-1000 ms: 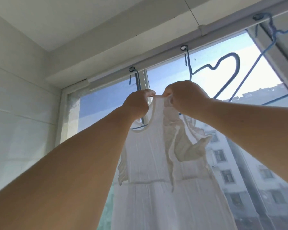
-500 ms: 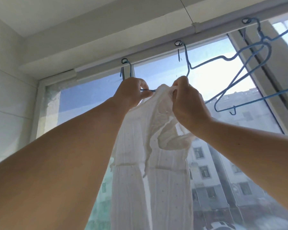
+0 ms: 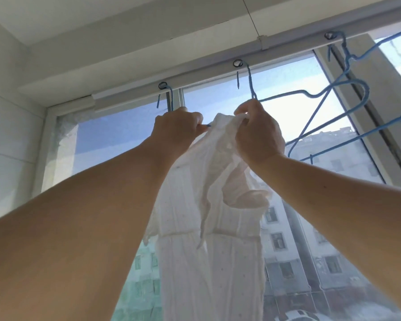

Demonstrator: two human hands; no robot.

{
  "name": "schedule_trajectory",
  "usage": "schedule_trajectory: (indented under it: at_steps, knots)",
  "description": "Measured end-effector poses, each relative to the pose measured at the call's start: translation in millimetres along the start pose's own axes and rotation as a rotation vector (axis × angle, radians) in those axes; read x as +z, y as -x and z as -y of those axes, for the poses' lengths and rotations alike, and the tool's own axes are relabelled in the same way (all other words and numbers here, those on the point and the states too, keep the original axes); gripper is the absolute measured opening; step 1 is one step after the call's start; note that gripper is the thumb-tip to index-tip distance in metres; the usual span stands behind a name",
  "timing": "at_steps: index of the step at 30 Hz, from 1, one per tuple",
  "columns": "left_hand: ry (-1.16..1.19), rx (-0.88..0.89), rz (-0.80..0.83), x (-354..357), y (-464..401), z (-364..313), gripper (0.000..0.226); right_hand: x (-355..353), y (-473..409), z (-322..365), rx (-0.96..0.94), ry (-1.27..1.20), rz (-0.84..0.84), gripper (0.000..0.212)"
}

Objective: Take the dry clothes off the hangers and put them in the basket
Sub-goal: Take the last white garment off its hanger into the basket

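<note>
We raise both arms at the window, our left hand [image 3: 175,130] grips the blue wire hanger [image 3: 169,98], our right hand [image 3: 258,133] pinches the white ruffled cotton dress [image 3: 208,228] at its bunched top, dress hanging below our hands, against the glass.

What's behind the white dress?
Behind the thin white ruffled dress is the big glass window, with grey apartment buildings and sky outside. The dress covers the street directly behind it, and most of its blue wire hanger.

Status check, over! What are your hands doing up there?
Left hand grips hanger. Right hand pinches dress shoulder. Dress not yet off.
</note>
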State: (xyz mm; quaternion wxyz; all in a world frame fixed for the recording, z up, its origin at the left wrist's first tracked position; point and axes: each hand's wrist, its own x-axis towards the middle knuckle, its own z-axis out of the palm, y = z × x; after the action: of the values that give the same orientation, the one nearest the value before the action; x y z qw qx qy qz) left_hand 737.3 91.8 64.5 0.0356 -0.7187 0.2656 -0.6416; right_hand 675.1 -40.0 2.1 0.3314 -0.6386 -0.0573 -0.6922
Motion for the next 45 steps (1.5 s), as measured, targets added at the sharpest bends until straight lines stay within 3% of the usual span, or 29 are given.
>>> schedule_trajectory:
  at_steps: [2,5,9,14,26,31,35,40,45]
  knots:
    - [-0.022,0.01,-0.007,1.8,1.1,2.9,0.038,0.0,-1.0,-1.4,-0.117,0.151,0.128,0.046]
    - [-0.04,0.027,-0.014,2.3,2.0,8.5,0.034,1.0,-5.0,1.4,-0.229,0.274,0.289,0.043]
    - [-0.061,0.042,0.001,-0.4,3.5,11.1,0.036,10.1,-11.9,11.0,-0.245,0.24,0.262,0.027]
    - [-0.118,0.042,0.045,-2.5,4.2,13.5,0.045,20.9,-17.1,16.7,-0.375,0.488,0.217,0.02]
    - [-0.07,0.116,-0.004,-4.7,5.8,18.3,0.055,3.8,8.4,-15.5,-0.382,0.195,0.015,0.015]
    - [-0.075,0.051,0.026,-3.2,9.8,24.4,0.053,-22.0,-0.1,-45.6,-0.1,0.068,-0.113,0.015]
    - [-0.002,-0.037,0.036,-3.2,9.8,22.1,0.052,-39.6,10.7,-66.1,-0.091,0.099,0.047,0.016]
    - [0.128,-0.131,-0.011,-1.2,15.2,12.9,0.045,-13.9,29.2,-48.3,-0.174,0.116,0.082,0.017]
    - [0.452,-0.224,-0.126,4.5,35.7,19.8,0.04,13.6,44.3,-32.7,-0.153,0.083,0.143,0.016]
